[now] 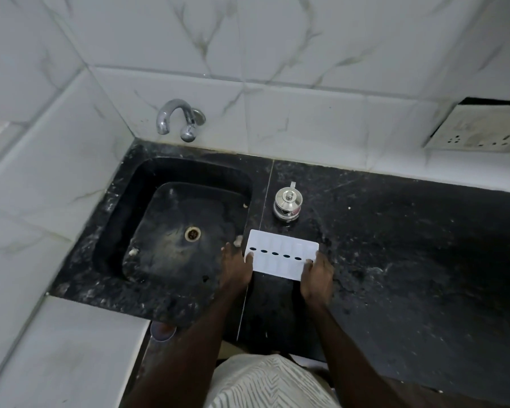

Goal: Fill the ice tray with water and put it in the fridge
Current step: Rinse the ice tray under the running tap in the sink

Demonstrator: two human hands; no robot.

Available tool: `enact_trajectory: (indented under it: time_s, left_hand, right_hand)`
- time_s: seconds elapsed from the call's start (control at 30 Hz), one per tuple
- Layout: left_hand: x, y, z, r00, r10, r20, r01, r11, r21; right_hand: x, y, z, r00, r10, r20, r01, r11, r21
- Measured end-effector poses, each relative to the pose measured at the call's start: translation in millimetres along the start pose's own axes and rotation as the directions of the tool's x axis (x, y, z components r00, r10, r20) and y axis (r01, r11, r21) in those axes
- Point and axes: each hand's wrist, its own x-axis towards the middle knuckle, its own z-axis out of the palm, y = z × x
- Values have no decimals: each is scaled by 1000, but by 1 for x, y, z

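Note:
A white plastic ice tray (280, 254) with a row of dark oval holes down its middle lies on the black stone counter, just right of the sink. My left hand (236, 270) grips its left end, thumb on top. My right hand (317, 275) grips its right end the same way. The black sink (147, 184) is to the left, with its drain (192, 233) in the middle. A chrome tap (178, 119) sticks out of the tiled wall above the sink; no water runs from it.
A small lidded steel pot (287, 205) stands on the black counter (409, 245) just behind the tray. A wall socket plate (477, 128) is at the upper right. White tiled walls close in the left side and the back.

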Motion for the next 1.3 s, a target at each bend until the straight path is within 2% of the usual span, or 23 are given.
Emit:
enact_trajectory:
  time_s: [0.1,0.2,0.23,0.3,0.33,0.37,0.47,0.57,0.67,0.77,0.87,0.93,1.0,1.07,1.13,1.2,1.3]
  left_hand:
    - [5,4,-16,999,-41,-8,40,994,-99]
    - [12,1,-48,986,-168,-17,149,913,-380]
    - [19,-3,-58,982,-188,-21,152,851,-503]
    - [29,-11,-85,968,-249,40,193,633,-750]
    - [35,-19,-101,960,-267,87,224,541,-810]
    - [41,-29,-116,957,-276,86,220,502,-837]
    - [72,-72,-152,938,-336,-82,151,611,-777]
    - [94,-94,-178,924,-359,-130,118,591,-798]
    - [107,-104,-200,934,-336,-119,87,539,-838]
    - [118,-111,-212,935,-344,-85,101,488,-867]
    - [130,-114,-220,947,-314,-62,101,477,-873]
    - [139,-115,-223,951,-305,-51,101,463,-881]
    - [147,-115,-227,958,-284,-48,97,475,-874]
    - [154,-114,-228,963,-265,-45,91,480,-873]
    - [162,-114,-224,964,-265,-37,93,464,-881]
    - [165,-111,-219,965,-262,-23,100,447,-889]
    - [168,-104,-213,970,-244,-27,89,450,-889]
  right_hand:
    - [3,-15,4,1000,16,-18,-15,999,46]
    - [6,-50,9,995,52,-84,-38,986,161]
    - [5,-66,12,994,49,-95,-29,980,198]
    - [2,-101,22,994,-12,-110,41,965,259]
    - [2,-118,27,993,-48,-111,80,951,298]
    - [2,-135,33,990,-88,-109,120,935,335]
    - [16,-190,46,964,-244,-102,264,917,299]
    - [52,-261,55,950,-304,-67,311,921,233]
    - [95,-347,66,949,-304,83,275,928,250]
    - [122,-417,77,929,-180,324,44,921,387]
    - [132,-456,90,839,-64,541,-289,789,542]
    - [133,-471,100,783,-53,620,-414,699,583]
    - [136,-478,111,785,-43,618,-461,626,629]
    - [143,-481,119,818,5,575,-471,577,667]
    - [149,-476,128,821,44,569,-491,562,666]
    - [154,-465,139,845,36,534,-437,621,650]
    - [158,-440,148,888,-55,456,-234,800,553]
